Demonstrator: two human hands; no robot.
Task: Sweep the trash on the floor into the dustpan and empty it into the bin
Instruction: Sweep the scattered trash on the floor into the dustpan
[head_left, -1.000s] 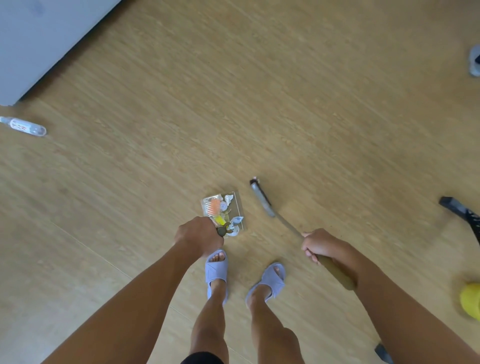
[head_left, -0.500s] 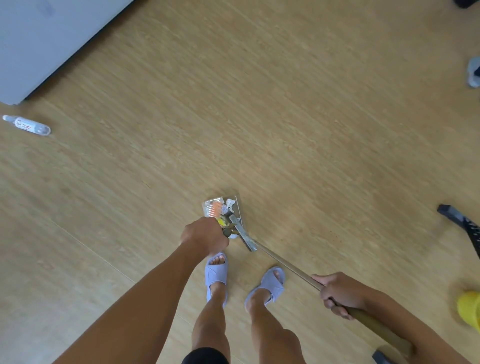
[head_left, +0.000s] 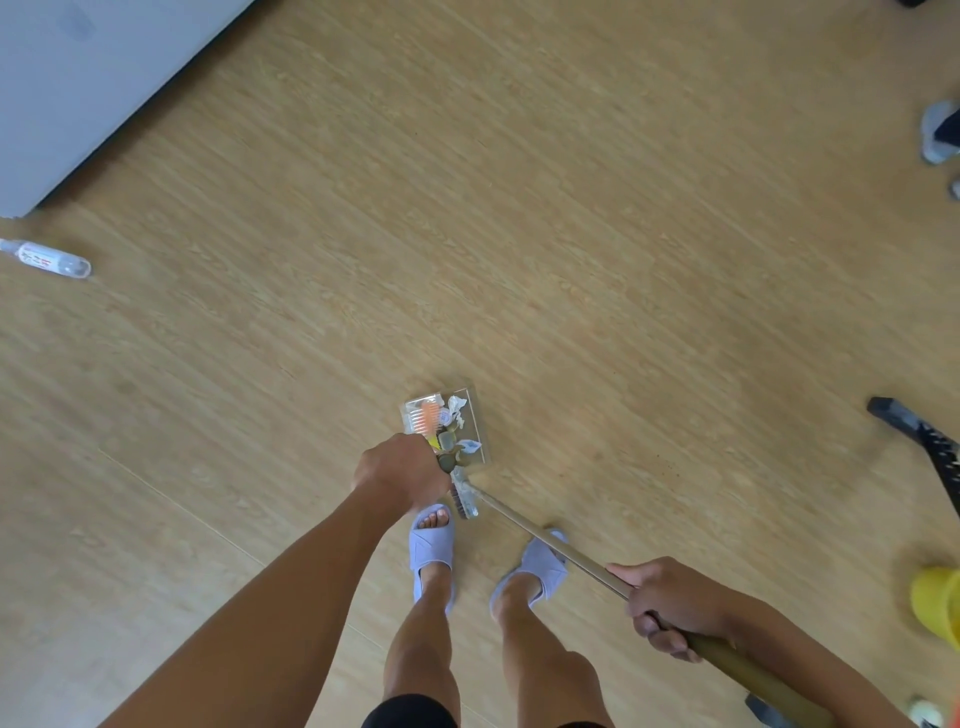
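Dustpan: clear plastic, flat on the floor just ahead of the person's feet.
Trash: crumpled paper, an orange piece and small scraps piled inside the pan.
Left hand: closed over the pan's handle at its near end.
Right hand: wrapped round the broom stick, well apart from the left.
Broom head: at the pan's near lip, beside the left hand.
Handling: the load looks light and loose (it would likely spill if tipped), so the pan is best lifted by its handle and kept level.
Bottle: lies on the floor far left, not yet swept up.
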